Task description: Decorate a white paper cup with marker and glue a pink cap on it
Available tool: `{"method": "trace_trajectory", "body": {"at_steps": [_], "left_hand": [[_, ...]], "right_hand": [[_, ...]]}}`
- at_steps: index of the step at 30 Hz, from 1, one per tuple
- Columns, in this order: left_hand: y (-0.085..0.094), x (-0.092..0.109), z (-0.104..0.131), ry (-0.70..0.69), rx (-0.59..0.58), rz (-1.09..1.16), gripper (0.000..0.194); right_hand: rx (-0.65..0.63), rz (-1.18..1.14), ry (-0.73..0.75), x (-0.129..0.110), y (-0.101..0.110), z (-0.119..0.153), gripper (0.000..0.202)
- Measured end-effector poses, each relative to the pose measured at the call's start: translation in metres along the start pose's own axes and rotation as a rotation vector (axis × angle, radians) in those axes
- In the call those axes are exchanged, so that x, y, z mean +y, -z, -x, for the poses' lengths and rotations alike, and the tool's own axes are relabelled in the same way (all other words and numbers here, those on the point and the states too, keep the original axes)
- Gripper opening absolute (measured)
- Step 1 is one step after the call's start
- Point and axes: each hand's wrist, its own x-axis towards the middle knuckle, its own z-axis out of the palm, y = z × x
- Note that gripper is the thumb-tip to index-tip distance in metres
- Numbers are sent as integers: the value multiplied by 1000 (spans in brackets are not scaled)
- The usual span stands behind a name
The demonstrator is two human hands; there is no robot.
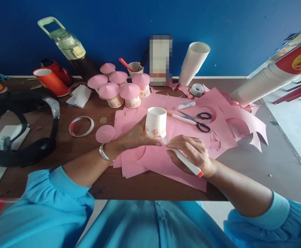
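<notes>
My left hand (pixel 136 135) grips a white paper cup (pixel 156 120) from its left side, thumb under the lower edge. Orange flower outlines run along the lower part of the cup. In my right hand (pixel 191 151) is a white marker with an orange end (pixel 185 162), its tip at the cup's lower right edge. Beneath both hands lie pink paper sheets (pixel 150 158). Just behind the marker hand, scissors with black handles (pixel 198 122) and a second white-and-orange marker (pixel 182 118) rest on the paper.
Several small cups with pink cone tops (pixel 131 91) stand behind the left hand. A pink cone (pixel 105 133) and a tape roll (pixel 81 126) lie left. Stacked white cups (pixel 194 63) stand at the wall; a bottle (pixel 70 44) and black headgear (pixel 21 127) are further left.
</notes>
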Motion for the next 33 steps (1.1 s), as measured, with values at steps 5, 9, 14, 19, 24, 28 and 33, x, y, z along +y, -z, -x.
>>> {"method": "trace_trajectory", "body": {"at_steps": [5, 9, 14, 19, 24, 28, 33], "left_hand": [[0, 4, 1, 12, 14, -20, 65], [4, 0, 0, 2, -29, 14, 60], [10, -3, 0, -39, -120, 52, 54], [12, -3, 0, -12, -170, 78, 66], [8, -4, 1, -15, -62, 19, 54], [3, -2, 0, 16, -16, 31, 54], [0, -1, -1, -11, -4, 3, 62]], "right_hand": [[-43, -8, -23, -1, 2, 0, 25], [-41, -4, -20, -1, 2, 0, 24], [-28, -8, -14, 0, 3, -2, 23], [-27, -5, -24, 0, 5, -2, 25], [8, 6, -18, 0, 5, -1, 27], [31, 6, 8, 0, 4, -1, 25], [13, -2, 28, -1, 2, 0, 23]]}}
